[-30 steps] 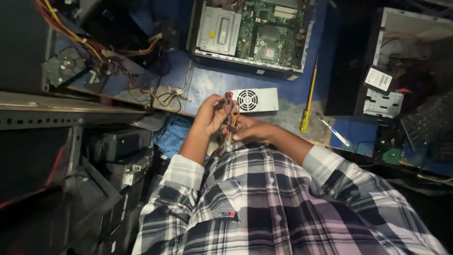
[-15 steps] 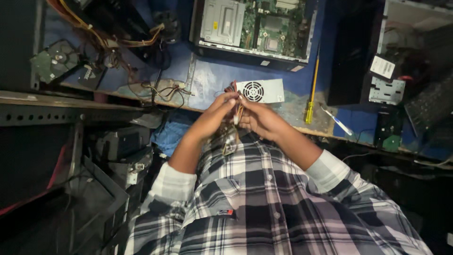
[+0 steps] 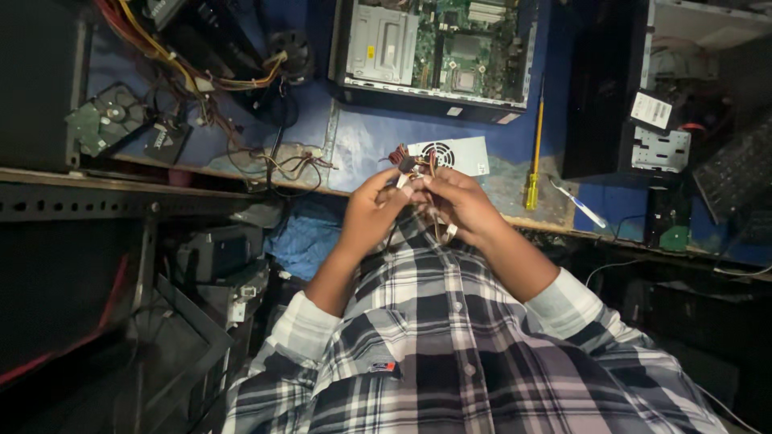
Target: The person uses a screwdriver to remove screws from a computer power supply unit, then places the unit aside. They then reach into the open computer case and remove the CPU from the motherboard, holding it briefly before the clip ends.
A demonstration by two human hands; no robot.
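Over the near edge of the blue bench (image 3: 378,141), a bundle of wires (image 3: 408,163) with a connector is held up by both hands. It's pinched between the fingertips of the left hand (image 3: 371,210) and the right hand (image 3: 460,205), fingers curled close together around it. Just behind the wires a grey power supply (image 3: 452,154) is laid flat. A yellow screwdriver (image 3: 534,157) is parked to its right, and an open computer case (image 3: 438,50) is set further back.
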